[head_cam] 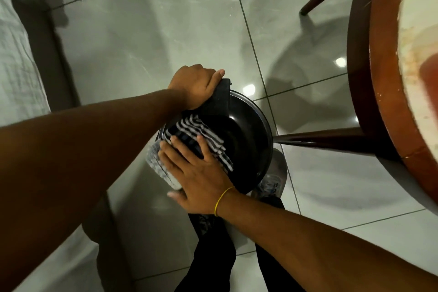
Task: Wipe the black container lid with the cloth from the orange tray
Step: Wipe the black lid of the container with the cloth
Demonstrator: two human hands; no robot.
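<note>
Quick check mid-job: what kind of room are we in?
Probably a room in a home: glossy pale grey floor tiles, a round dark-wood table with splayed legs on the right, and rumpled white fabric on the left, perhaps bedding.

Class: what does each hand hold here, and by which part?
Left hand grips the black lid by its handle tab. Right hand presses the striped cloth flat against it.

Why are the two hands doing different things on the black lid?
The left hand curls around the lid's raised black handle part at the far edge, while the right hand lies flat with its fingers spread. The left hand touches the black lid directly; the right hand presses the striped cloth onto it. The right wrist wears a yellow band; the left wrist is bare. Both hands are on the same lid.
</note>
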